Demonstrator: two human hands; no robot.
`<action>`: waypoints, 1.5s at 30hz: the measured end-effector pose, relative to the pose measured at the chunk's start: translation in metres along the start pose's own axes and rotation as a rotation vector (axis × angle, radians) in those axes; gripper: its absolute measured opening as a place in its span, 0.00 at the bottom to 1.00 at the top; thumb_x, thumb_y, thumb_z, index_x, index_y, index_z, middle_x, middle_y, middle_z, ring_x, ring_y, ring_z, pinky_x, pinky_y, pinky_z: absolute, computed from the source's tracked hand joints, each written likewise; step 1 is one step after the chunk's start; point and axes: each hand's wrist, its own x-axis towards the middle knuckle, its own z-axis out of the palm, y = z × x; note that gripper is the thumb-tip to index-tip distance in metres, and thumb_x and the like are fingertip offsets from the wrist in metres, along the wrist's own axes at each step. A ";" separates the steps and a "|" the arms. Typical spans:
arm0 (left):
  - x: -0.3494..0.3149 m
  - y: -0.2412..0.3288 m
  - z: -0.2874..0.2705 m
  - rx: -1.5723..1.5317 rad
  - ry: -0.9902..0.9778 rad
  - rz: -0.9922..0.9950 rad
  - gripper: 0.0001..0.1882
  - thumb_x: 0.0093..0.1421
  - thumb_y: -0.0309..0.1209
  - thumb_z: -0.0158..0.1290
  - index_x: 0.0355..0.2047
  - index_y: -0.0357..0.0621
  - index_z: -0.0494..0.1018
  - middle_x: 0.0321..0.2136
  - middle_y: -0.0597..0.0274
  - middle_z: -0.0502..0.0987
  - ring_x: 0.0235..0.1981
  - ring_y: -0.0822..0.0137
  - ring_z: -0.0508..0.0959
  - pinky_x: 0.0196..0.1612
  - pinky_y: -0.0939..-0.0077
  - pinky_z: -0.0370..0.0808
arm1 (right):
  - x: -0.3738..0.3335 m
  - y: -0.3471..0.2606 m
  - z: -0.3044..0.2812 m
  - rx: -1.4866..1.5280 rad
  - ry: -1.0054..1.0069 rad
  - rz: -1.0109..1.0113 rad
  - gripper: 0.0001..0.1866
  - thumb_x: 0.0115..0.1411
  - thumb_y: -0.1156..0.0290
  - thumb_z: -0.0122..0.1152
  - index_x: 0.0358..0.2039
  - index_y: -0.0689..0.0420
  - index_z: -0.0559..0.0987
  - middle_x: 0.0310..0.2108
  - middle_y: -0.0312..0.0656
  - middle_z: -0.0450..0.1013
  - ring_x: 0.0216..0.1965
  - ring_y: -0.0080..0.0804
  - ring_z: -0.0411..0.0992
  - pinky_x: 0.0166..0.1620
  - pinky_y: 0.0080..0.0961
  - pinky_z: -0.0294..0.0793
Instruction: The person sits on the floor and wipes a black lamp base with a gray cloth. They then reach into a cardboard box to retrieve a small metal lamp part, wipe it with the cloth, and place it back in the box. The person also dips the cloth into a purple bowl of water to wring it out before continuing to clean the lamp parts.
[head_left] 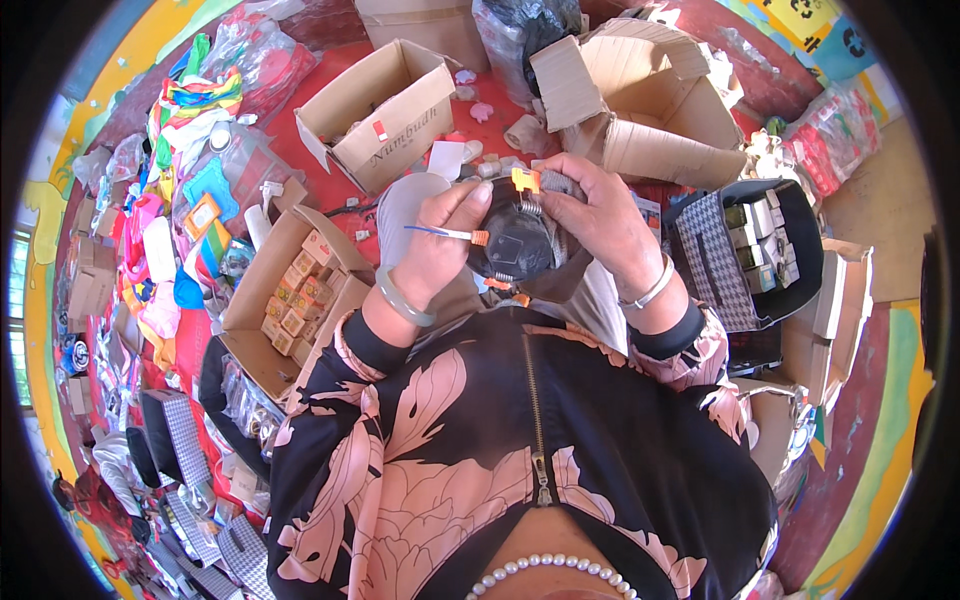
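Note:
Over my lap I hold a round black downlight (pixel 508 250) with coiled metal springs and orange clips on its rim. My left hand (pixel 440 235) grips its left side, the thumb bent against the edge. A short lead (pixel 445 233) with a blue and a white end sticks out leftward across that hand. My right hand (pixel 605 225) is closed on the far right edge, its thumb and forefinger beside an upright orange clip (pixel 525 181) and its spring. The undersides of the fingers are hidden.
At my left stands an open carton (pixel 262 372) holding several small boxes. Ahead are another open carton (pixel 385 130) and a larger torn one (pixel 640 130). A checkered case (pixel 712 262) with small boxes sits at my right. Colourful cloths (pixel 190 110) and plastic bags cover the far left.

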 end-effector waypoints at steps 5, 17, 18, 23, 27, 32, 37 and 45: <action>0.001 0.003 -0.004 -0.171 -0.036 -0.167 0.16 0.63 0.35 0.44 0.34 0.30 0.72 0.26 0.60 0.74 0.26 0.74 0.71 0.30 0.79 0.68 | 0.009 0.024 0.003 0.152 -0.129 0.050 0.10 0.51 0.72 0.57 0.34 0.63 0.74 0.21 0.39 0.70 0.24 0.19 0.66 0.30 0.21 0.67; 0.002 -0.011 0.021 -0.841 0.508 -0.286 0.15 0.63 0.37 0.43 0.36 0.34 0.70 0.28 0.61 0.75 0.26 0.73 0.75 0.29 0.81 0.73 | -0.017 0.032 0.051 0.707 0.112 0.176 0.08 0.61 0.67 0.50 0.37 0.58 0.72 0.27 0.29 0.68 0.28 0.14 0.62 0.32 0.15 0.65; 0.005 -0.010 0.021 -0.871 0.549 -0.285 0.15 0.64 0.37 0.43 0.36 0.34 0.70 0.29 0.61 0.75 0.26 0.72 0.75 0.29 0.80 0.73 | -0.020 0.035 0.059 0.783 0.154 0.200 0.08 0.61 0.67 0.49 0.37 0.58 0.72 0.27 0.29 0.68 0.28 0.14 0.62 0.32 0.15 0.65; 0.017 -0.002 0.021 -0.912 0.640 -0.239 0.16 0.64 0.37 0.41 0.37 0.34 0.69 0.29 0.59 0.75 0.29 0.71 0.76 0.32 0.79 0.73 | -0.022 0.033 0.080 0.660 0.242 0.127 0.12 0.61 0.70 0.48 0.44 0.60 0.66 0.30 0.36 0.69 0.31 0.21 0.64 0.37 0.19 0.67; 0.013 -0.015 0.011 -0.551 0.517 -0.102 0.16 0.64 0.35 0.40 0.41 0.33 0.69 0.35 0.57 0.76 0.33 0.68 0.77 0.38 0.74 0.75 | -0.013 0.033 0.069 0.724 0.216 0.059 0.13 0.60 0.72 0.50 0.45 0.61 0.66 0.31 0.35 0.69 0.32 0.20 0.64 0.38 0.18 0.66; 0.005 -0.003 0.004 -0.160 0.224 -0.117 0.17 0.64 0.37 0.43 0.33 0.34 0.72 0.21 0.70 0.70 0.22 0.79 0.66 0.26 0.83 0.64 | 0.003 0.027 0.031 0.292 0.314 -0.136 0.12 0.57 0.72 0.54 0.41 0.62 0.71 0.30 0.37 0.70 0.33 0.18 0.66 0.37 0.16 0.67; -0.001 -0.005 0.014 -0.179 0.262 -0.109 0.16 0.64 0.35 0.42 0.33 0.32 0.72 0.21 0.67 0.71 0.23 0.78 0.67 0.28 0.82 0.66 | 0.008 0.015 0.013 0.319 0.048 -0.048 0.11 0.58 0.70 0.55 0.38 0.62 0.72 0.26 0.37 0.71 0.29 0.19 0.66 0.34 0.18 0.67; 0.011 -0.035 0.008 -0.945 0.491 -0.422 0.11 0.64 0.30 0.40 0.36 0.35 0.69 0.32 0.60 0.74 0.33 0.71 0.75 0.37 0.77 0.73 | 0.005 0.042 0.010 0.550 0.170 0.195 0.14 0.60 0.64 0.53 0.40 0.61 0.74 0.29 0.33 0.73 0.32 0.17 0.67 0.37 0.16 0.68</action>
